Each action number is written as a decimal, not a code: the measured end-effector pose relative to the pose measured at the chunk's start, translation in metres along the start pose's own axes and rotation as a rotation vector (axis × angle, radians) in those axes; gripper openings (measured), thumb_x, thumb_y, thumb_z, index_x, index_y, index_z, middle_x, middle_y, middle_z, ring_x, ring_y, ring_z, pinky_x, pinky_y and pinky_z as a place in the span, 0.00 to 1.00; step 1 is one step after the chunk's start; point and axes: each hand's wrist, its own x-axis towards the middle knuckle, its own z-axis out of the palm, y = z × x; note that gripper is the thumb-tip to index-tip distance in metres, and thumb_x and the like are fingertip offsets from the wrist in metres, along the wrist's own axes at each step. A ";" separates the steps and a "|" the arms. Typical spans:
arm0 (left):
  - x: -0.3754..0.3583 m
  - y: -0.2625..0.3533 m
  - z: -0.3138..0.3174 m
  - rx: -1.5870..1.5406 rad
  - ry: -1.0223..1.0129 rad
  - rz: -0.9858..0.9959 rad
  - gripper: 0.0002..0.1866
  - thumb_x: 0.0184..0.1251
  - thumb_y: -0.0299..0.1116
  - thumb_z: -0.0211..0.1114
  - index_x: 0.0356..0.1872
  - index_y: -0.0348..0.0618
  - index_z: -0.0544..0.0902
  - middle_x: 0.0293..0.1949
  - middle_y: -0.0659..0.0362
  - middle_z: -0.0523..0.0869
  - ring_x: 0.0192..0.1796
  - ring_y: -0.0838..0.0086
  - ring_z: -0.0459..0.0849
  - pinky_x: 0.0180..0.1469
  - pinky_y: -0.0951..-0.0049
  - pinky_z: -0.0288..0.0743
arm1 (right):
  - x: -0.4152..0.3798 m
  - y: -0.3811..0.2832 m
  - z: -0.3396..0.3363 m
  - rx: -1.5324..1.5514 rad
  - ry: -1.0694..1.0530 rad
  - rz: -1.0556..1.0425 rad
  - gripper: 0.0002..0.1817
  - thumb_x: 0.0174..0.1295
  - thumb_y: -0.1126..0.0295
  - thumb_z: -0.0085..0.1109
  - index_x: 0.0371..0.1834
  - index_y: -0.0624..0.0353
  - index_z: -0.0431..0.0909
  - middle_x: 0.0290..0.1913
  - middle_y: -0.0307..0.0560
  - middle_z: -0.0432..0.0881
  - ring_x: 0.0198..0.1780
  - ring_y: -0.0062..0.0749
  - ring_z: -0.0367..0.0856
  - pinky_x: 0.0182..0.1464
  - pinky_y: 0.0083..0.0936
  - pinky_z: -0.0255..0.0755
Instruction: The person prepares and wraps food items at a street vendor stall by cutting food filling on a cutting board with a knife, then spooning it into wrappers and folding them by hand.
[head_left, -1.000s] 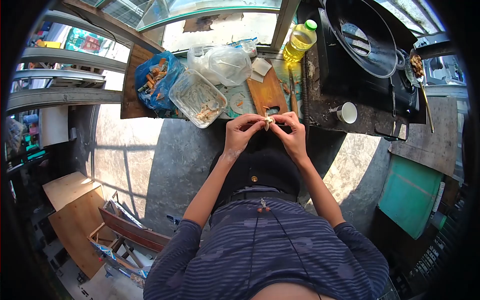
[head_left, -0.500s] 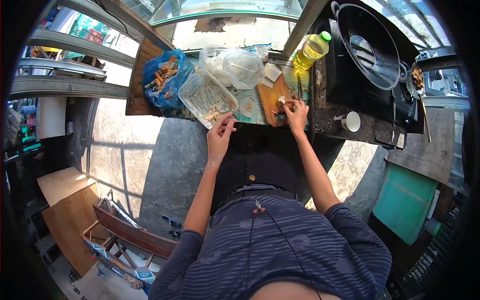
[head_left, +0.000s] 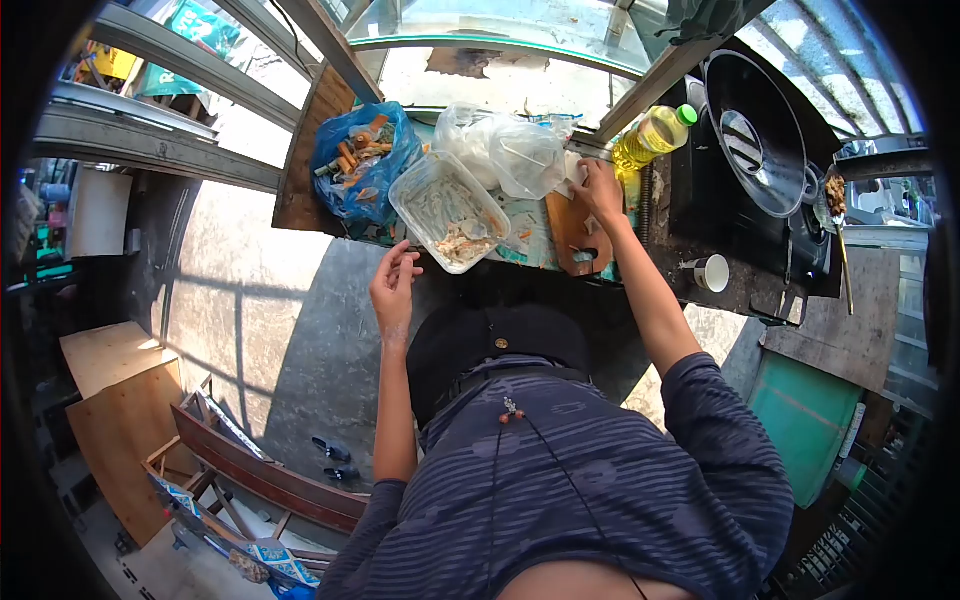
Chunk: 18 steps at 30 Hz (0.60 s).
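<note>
Reaching across the counter, the right hand rests at the far end of the wooden cutting board, just beside the clear plastic bag and the oil bottle (can't tell whether those fingers are pinching anything). Left hand hangs loose and empty with fingers apart, just below the plastic container of scraps. Blue bag sits to the left.

— What is worn on the upper body?
— A dark blue top with thin, paler horizontal stripes is worn, its sleeves ending near the elbows.
— And lower down?
— A black garment with one small round button is seen.
</note>
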 end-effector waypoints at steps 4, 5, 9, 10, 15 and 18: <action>0.007 -0.003 -0.022 0.008 0.079 -0.013 0.16 0.72 0.33 0.56 0.56 0.38 0.78 0.43 0.58 0.85 0.37 0.80 0.82 0.40 0.81 0.72 | 0.014 0.015 0.003 0.108 -0.162 0.026 0.17 0.50 0.65 0.68 0.44 0.56 0.82 0.43 0.45 0.79 0.42 0.42 0.81 0.45 0.35 0.74; 0.010 -0.005 -0.027 0.001 0.086 -0.016 0.16 0.72 0.34 0.56 0.56 0.39 0.78 0.43 0.58 0.85 0.38 0.80 0.82 0.40 0.81 0.72 | 0.015 0.021 0.004 0.142 -0.182 0.051 0.16 0.51 0.65 0.66 0.43 0.57 0.83 0.42 0.45 0.81 0.41 0.42 0.81 0.45 0.35 0.74; 0.018 -0.009 -0.035 -0.005 0.100 -0.026 0.16 0.72 0.36 0.57 0.54 0.41 0.79 0.42 0.60 0.84 0.38 0.79 0.82 0.41 0.79 0.72 | 0.018 0.019 -0.008 0.203 -0.207 0.141 0.13 0.57 0.63 0.60 0.41 0.58 0.85 0.38 0.48 0.84 0.39 0.42 0.83 0.43 0.33 0.74; 0.020 -0.008 -0.036 0.000 0.101 -0.027 0.15 0.72 0.36 0.57 0.54 0.41 0.79 0.42 0.60 0.84 0.38 0.79 0.82 0.41 0.79 0.72 | 0.018 0.018 -0.009 0.200 -0.200 0.159 0.14 0.58 0.62 0.59 0.40 0.58 0.85 0.36 0.49 0.85 0.39 0.42 0.83 0.43 0.33 0.75; 0.031 0.008 -0.024 -0.009 -0.023 -0.039 0.15 0.73 0.36 0.55 0.54 0.41 0.79 0.43 0.59 0.85 0.40 0.80 0.82 0.42 0.80 0.72 | 0.007 -0.004 -0.031 0.317 0.116 0.133 0.11 0.58 0.67 0.62 0.42 0.58 0.85 0.37 0.48 0.85 0.39 0.39 0.84 0.43 0.30 0.74; 0.037 0.016 -0.005 -0.102 -0.255 -0.134 0.16 0.74 0.38 0.54 0.54 0.40 0.79 0.45 0.59 0.85 0.44 0.78 0.83 0.47 0.77 0.73 | -0.008 -0.061 -0.068 0.414 0.272 -0.054 0.09 0.56 0.73 0.64 0.41 0.55 0.85 0.38 0.46 0.84 0.41 0.37 0.82 0.44 0.29 0.74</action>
